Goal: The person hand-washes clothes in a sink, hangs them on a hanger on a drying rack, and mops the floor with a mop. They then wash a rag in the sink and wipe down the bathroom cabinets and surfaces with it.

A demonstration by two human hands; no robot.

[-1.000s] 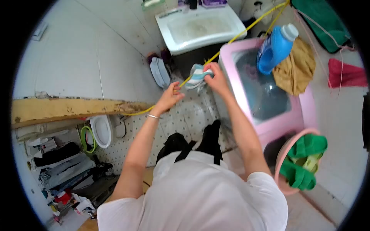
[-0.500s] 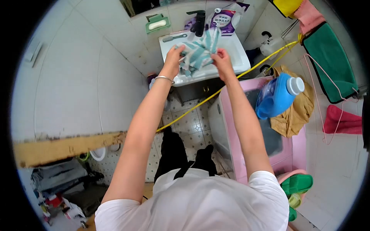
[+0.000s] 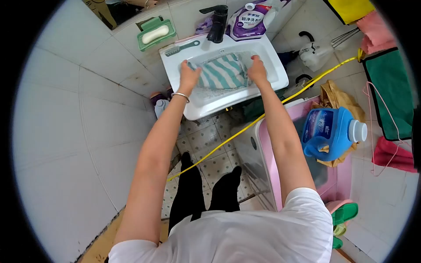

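One limp, striped cloth [image 3: 222, 72] lies in one glossy white basin [image 3: 195, 108], between the fingers of the left hand [image 3: 189, 75] and the right hand [image 3: 257, 70]; I can't tell whether either pinches it. Beyond the left fingers sit one brush [image 3: 183, 47] and one oval soap bar [image 3: 155, 34].

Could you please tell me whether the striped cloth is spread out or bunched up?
Largely spread out: the striped cloth lies broad in the sink between the left hand and right hand, stripes showing.

Head camera, single wide view.
Looks forward and down from above; arms [image 3: 160, 151] near, sink [image 3: 197, 108] farther off.
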